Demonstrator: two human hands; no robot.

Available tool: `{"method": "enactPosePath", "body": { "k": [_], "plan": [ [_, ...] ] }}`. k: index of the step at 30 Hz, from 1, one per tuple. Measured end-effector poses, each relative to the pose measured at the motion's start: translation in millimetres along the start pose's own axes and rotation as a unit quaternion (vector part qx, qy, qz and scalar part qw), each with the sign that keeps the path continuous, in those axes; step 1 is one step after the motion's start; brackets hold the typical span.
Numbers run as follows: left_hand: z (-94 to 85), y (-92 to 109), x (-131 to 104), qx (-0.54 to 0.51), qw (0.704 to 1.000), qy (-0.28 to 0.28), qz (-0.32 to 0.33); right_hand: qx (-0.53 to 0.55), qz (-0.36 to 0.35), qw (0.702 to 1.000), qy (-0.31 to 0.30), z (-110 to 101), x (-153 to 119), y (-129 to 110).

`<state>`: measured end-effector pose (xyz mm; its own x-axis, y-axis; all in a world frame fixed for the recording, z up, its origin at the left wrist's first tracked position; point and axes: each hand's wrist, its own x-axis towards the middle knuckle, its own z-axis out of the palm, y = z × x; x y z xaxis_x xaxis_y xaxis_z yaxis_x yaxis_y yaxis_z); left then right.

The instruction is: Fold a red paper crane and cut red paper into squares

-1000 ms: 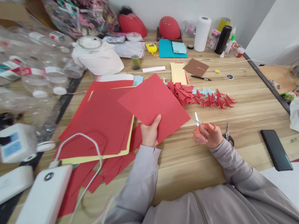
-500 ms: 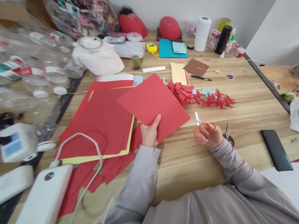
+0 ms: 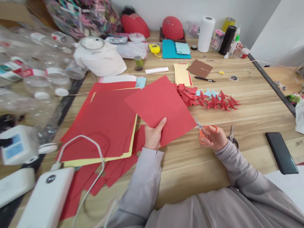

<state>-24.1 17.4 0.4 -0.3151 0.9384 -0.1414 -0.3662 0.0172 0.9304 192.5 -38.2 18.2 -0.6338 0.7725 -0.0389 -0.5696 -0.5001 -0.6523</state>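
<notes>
My left hand (image 3: pixel 154 135) pinches a red paper sheet (image 3: pixel 164 108) near its lower edge, thumb on top. The sheet is held tilted above the table. My right hand (image 3: pixel 214 139) has its fingers in the handles of orange-handled scissors (image 3: pixel 201 128), whose blades are together beside the sheet's right corner. Left of the sheet lies a stack of large red paper (image 3: pixel 98 124), with yellow paper beneath it. Red paper strips (image 3: pixel 120 169) are scattered below the stack. Behind the held sheet sit several folded red paper pieces (image 3: pixel 219 101) with some light blue ones.
Dark-handled scissors (image 3: pixel 233 139) lie right of my right hand, and a black phone (image 3: pixel 281 153) lies farther right. A white power bank (image 3: pixel 41 207) with a cable is at the front left. Clear plastic bottles (image 3: pixel 34 80) crowd the back left. A brown paper (image 3: pixel 199 68) lies behind.
The scissors' blades have come together. The red sheet has shifted slightly to the right and turned a little in my left hand.
</notes>
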Motion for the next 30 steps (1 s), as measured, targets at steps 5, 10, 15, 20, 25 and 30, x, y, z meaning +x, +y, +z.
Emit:
{"method": "enactPosePath", "body": {
  "k": [5,10,15,20,25,30],
  "plan": [
    [1.0,-0.1,-6.1,-0.009,0.995,-0.067,-0.078,-0.003,0.016,1.0,0.013,-8.0,-1.7,-2.5],
    [2.1,2.3,-8.6,-0.042,0.988,-0.085,-0.118,-0.045,-0.002,0.998,0.036,-10.6,-4.1,-1.9],
    [-1.2,11.1,-7.8,-0.115,0.977,-0.115,-0.138,-0.055,-0.013,0.998,0.019,-13.1,-5.6,-1.7],
    [1.5,14.9,-10.3,-0.145,0.97,-0.117,-0.154,-0.074,-0.003,0.997,0.011,-18.1,-7.8,-2.6],
    [7.8,4.9,-11.2,-0.115,0.983,-0.083,-0.119,-0.084,-0.01,0.996,0.024,-18.9,-7.5,-0.8],
    [10.9,-0.1,-12.5,-0.068,0.994,-0.066,-0.054,-0.031,-0.025,0.999,0.02,-11.8,-3.3,2.2]
  ]
}}
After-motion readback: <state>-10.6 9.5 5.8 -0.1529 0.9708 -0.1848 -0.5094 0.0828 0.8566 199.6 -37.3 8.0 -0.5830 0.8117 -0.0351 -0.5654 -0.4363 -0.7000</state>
